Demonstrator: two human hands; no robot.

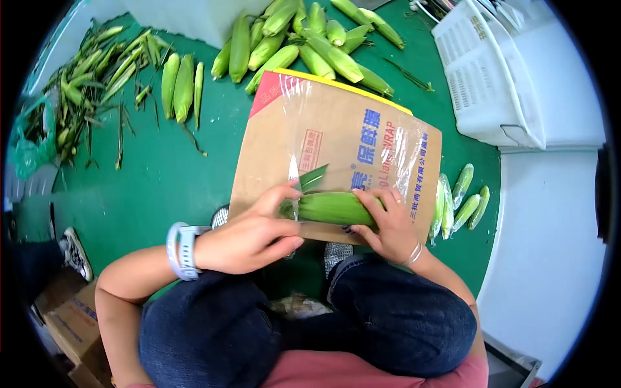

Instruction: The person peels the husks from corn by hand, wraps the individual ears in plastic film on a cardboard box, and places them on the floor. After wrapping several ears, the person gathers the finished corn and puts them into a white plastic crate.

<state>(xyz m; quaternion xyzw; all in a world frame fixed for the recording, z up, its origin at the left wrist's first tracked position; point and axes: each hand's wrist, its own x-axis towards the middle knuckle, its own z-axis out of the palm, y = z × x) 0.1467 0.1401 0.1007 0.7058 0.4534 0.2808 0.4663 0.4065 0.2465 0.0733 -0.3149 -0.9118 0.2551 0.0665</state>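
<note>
A green ear of corn in its husk (336, 208) lies crosswise on a cardboard box (265, 155) printed with blue and red lettering. Around the ear's right end, my right hand (391, 226) is closed, thumb on the near side and fingers on the far side. My left hand (252, 229) is at the other end, its fingers curled about the stalk end; exactly what its fingertips press is partly hidden. Clear plastic film (404, 152) stretches over the box top, its bunched edge running down to my left hand. A loose husk leaf (314, 176) lies just beyond the ear.
Several unwrapped ears (317, 61) are piled behind the box. Husk trimmings (84, 84) heap at the far left, near a green plastic bag (35, 142). Film-wrapped ears (446, 207) lie to the right, below a white crate (485, 77). Another person's shoe (76, 255) shows at left.
</note>
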